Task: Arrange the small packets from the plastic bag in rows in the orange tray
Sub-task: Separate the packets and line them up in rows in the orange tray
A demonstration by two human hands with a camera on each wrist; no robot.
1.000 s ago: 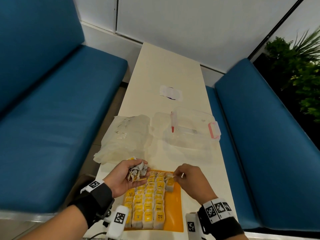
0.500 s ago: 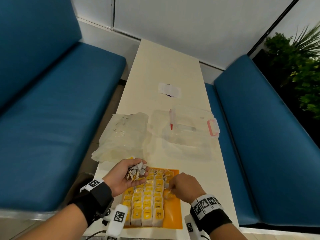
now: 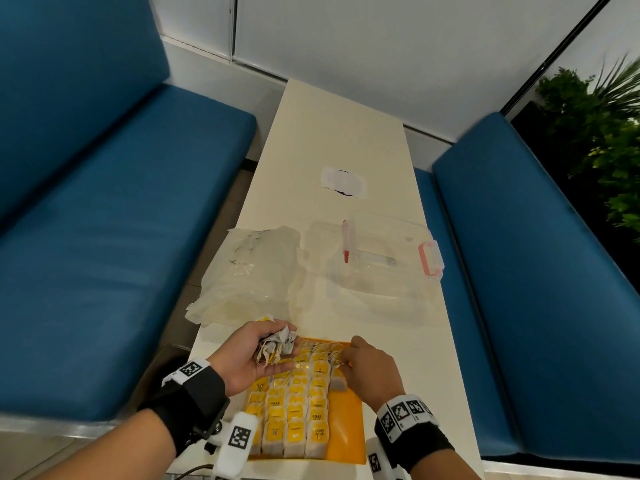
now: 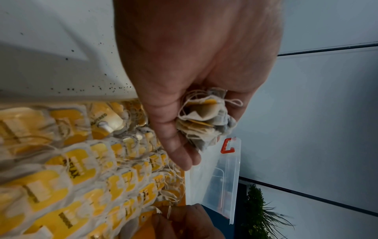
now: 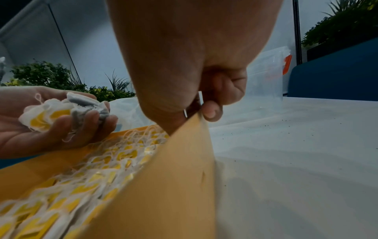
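I see the tea bags (image 3: pixel 297 407), white sachets with yellow tags and loose strings, laid in rows filling the left part of the orange tray (image 3: pixel 351 433) at the table's (image 3: pixel 339 140) near end. My left hand (image 3: pixel 254 355) cups a crumpled bunch of tea bags (image 4: pixel 204 119), fingers curled round it. My right hand (image 3: pixel 369 367) is over the tray's far right; its fingers (image 5: pixel 211 111) are curled, but what they pinch I cannot tell. The plastic bag (image 3: pixel 249 278) lies beyond the tray.

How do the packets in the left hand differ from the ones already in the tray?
The packets in the left hand are bunched and crumpled; the packets in the orange tray lie flat in rows, yellow labels up. The left hand grips its bunch above the tray. Both kinds have strings.
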